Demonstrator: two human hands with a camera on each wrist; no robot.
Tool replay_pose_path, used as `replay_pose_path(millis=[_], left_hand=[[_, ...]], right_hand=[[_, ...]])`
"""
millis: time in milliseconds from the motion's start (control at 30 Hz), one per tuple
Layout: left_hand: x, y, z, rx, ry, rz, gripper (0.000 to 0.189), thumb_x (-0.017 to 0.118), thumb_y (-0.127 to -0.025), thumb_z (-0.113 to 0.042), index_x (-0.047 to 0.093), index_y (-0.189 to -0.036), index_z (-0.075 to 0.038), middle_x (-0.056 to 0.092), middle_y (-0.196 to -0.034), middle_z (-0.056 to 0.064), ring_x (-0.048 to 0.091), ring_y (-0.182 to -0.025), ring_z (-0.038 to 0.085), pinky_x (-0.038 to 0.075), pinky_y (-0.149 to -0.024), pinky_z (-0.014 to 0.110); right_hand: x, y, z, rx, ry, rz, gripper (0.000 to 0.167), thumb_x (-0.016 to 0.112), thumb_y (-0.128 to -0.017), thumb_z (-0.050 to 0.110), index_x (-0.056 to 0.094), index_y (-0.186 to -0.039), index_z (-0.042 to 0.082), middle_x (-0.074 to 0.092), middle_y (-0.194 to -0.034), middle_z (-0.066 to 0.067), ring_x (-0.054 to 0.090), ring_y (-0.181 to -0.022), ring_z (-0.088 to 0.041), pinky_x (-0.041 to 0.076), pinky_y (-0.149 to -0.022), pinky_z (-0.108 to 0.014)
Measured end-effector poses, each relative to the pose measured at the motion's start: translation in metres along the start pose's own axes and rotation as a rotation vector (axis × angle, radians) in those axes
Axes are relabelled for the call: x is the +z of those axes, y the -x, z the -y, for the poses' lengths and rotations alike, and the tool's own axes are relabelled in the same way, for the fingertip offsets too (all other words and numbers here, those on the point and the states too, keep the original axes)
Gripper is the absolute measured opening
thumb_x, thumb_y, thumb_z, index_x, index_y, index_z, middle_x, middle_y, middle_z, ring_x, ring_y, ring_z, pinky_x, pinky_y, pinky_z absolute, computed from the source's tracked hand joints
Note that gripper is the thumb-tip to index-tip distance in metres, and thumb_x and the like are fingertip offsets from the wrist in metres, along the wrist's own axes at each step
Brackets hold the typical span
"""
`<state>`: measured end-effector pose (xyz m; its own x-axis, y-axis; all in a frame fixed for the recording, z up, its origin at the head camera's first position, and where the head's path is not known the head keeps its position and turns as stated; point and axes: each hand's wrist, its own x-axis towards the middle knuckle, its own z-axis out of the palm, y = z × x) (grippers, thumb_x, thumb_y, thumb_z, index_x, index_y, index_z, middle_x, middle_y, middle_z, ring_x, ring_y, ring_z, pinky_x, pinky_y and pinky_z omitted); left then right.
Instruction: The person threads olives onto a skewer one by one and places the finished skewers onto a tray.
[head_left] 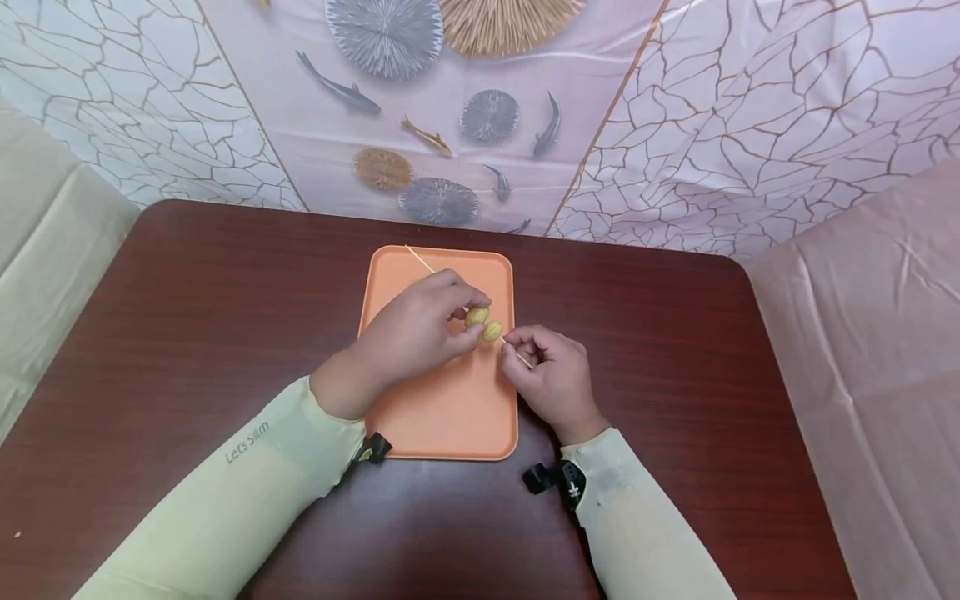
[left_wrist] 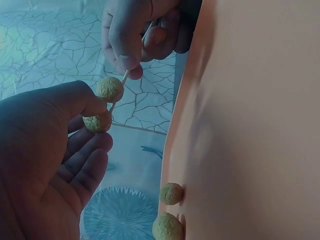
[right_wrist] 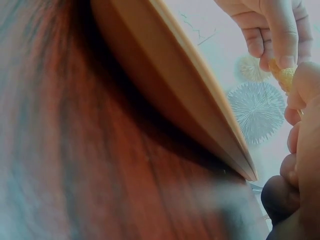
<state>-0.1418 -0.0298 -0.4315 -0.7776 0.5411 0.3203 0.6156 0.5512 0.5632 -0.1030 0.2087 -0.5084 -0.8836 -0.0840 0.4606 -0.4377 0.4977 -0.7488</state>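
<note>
Left fingers (head_left: 469,295) pinch the far yellow ball (head_left: 477,316), right fingers (left_wrist: 125,41) grip the stick (left_wrist: 125,76); off-axis pushing could split it, I judge.

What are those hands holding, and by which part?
The right hand pinches a thin stick just beside a yellow ball threaded on it; the left hand pinches another yellow ball by its sides.
</note>
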Motion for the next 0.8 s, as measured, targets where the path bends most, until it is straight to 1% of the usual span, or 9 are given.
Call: replay_pose_path(millis=[133, 267, 400, 467, 533, 567, 633, 700, 800], left_hand=[[-0.009, -0.003, 0.004, -0.008, -0.021, 0.019, 0.032, 0.084, -0.099, -0.019, 0.08, -0.129, -0.007, 0.074, -0.118, 0.008, 0.075, -0.102, 0.021, 0.065, -0.094, 0.037], [-0.031, -0.009, 0.008, -0.04, -0.051, 0.001, 0.037, 0.084, -0.099, -0.022, 0.08, -0.133, -0.008, 0.075, -0.122, 0.009, 0.076, -0.104, 0.022, 0.065, -0.093, 0.039], [-0.053, -0.016, 0.015, -0.061, -0.087, -0.053, 0.034, 0.083, -0.099, -0.022, 0.081, -0.13, -0.009, 0.077, -0.12, 0.009, 0.075, -0.105, 0.025, 0.064, -0.093, 0.041], [-0.059, -0.019, 0.02, -0.073, -0.103, -0.071, 0.031, 0.081, -0.1, -0.023, 0.082, -0.127, -0.008, 0.078, -0.117, 0.01, 0.074, -0.105, 0.027, 0.062, -0.094, 0.044], [-0.063, -0.021, 0.024, -0.098, -0.12, -0.066, 0.029, 0.079, -0.101, -0.024, 0.082, -0.125, -0.008, 0.078, -0.116, 0.01, 0.073, -0.105, 0.029, 0.061, -0.095, 0.046], [-0.063, -0.022, 0.026, -0.11, -0.133, -0.053, 0.027, 0.078, -0.101, -0.025, 0.082, -0.123, -0.009, 0.077, -0.115, 0.01, 0.072, -0.105, 0.029, 0.061, -0.095, 0.047], [-0.062, -0.025, 0.029, -0.134, -0.174, -0.001, 0.027, 0.077, -0.101, -0.027, 0.082, -0.122, -0.01, 0.076, -0.116, 0.01, 0.071, -0.106, 0.03, 0.06, -0.096, 0.048], [-0.058, -0.027, 0.033, -0.15, -0.225, 0.074, 0.028, 0.077, -0.101, -0.029, 0.082, -0.121, -0.011, 0.076, -0.116, 0.009, 0.07, -0.105, 0.03, 0.06, -0.095, 0.049], [-0.047, -0.031, 0.038, -0.141, -0.337, 0.189, 0.031, 0.077, -0.098, -0.033, 0.083, -0.122, -0.014, 0.075, -0.117, 0.008, 0.07, -0.108, 0.034, 0.06, -0.098, 0.052]], right_hand=[[0.0, -0.001, 0.001, 0.005, 0.008, -0.005, 0.004, 0.08, -0.094, 0.009, 0.083, -0.095, 0.008, 0.064, -0.071, 0.001, 0.054, -0.062, -0.01, 0.046, -0.057, -0.018], [0.001, -0.001, 0.001, 0.028, -0.002, -0.023, 0.005, 0.079, -0.095, 0.009, 0.083, -0.095, 0.007, 0.063, -0.07, 0.0, 0.054, -0.062, -0.01, 0.044, -0.057, -0.018], [0.002, -0.001, 0.0, 0.035, -0.016, -0.044, 0.007, 0.079, -0.096, 0.011, 0.083, -0.094, 0.007, 0.063, -0.07, 0.0, 0.053, -0.062, -0.01, 0.042, -0.056, -0.017], [0.002, -0.001, -0.002, 0.035, -0.016, -0.057, 0.008, 0.078, -0.096, 0.012, 0.083, -0.094, 0.006, 0.062, -0.07, 0.0, 0.052, -0.061, -0.01, 0.042, -0.056, -0.017], [0.003, -0.001, -0.004, 0.041, -0.009, -0.073, 0.008, 0.078, -0.096, 0.012, 0.083, -0.094, 0.007, 0.062, -0.069, 0.0, 0.051, -0.061, -0.01, 0.041, -0.056, -0.017], [0.003, -0.001, -0.004, 0.046, -0.006, -0.082, 0.008, 0.077, -0.096, 0.012, 0.084, -0.094, 0.007, 0.062, -0.069, 0.0, 0.051, -0.06, -0.01, 0.041, -0.056, -0.017], [0.003, -0.002, -0.004, 0.065, -0.003, -0.101, 0.008, 0.078, -0.097, 0.012, 0.083, -0.093, 0.008, 0.062, -0.069, 0.0, 0.051, -0.06, -0.009, 0.041, -0.056, -0.016], [0.003, -0.002, -0.005, 0.088, 0.001, -0.119, 0.007, 0.077, -0.097, 0.012, 0.083, -0.094, 0.01, 0.062, -0.069, 0.0, 0.051, -0.059, -0.009, 0.041, -0.056, -0.016], [0.003, -0.002, -0.004, 0.12, 0.001, -0.14, 0.007, 0.078, -0.097, 0.012, 0.083, -0.094, 0.011, 0.061, -0.069, 0.0, 0.051, -0.059, -0.01, 0.041, -0.055, -0.016]])
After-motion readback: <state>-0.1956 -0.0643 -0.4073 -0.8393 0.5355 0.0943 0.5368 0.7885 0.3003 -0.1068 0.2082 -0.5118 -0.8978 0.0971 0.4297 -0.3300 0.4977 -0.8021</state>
